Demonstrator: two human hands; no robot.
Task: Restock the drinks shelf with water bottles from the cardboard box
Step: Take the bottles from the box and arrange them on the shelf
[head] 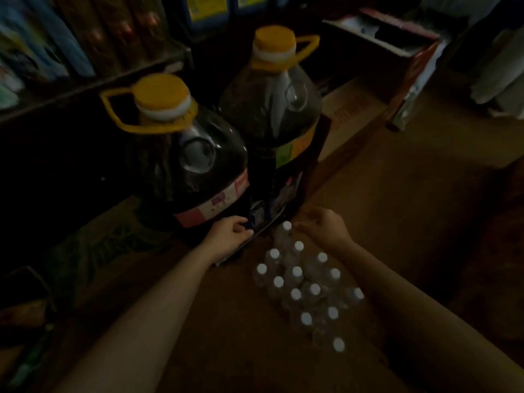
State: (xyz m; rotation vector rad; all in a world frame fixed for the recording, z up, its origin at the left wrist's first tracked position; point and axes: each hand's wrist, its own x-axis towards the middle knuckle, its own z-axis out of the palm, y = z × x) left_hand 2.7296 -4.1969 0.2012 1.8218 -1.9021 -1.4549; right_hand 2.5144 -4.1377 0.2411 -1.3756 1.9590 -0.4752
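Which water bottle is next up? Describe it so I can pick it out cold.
Find the two big dark jugs with yellow caps; take the nearer jug. Below and right of it, small white-capped bottles stand clustered on the floor. The one is at the far tip of the cluster, alone right beside the right hand fingertips.

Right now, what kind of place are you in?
Probably a small shop or its stockroom. Shelves hold packaged goods, two big yellow-capped jugs stand on the floor, and small water bottles cluster beside cardboard boxes.
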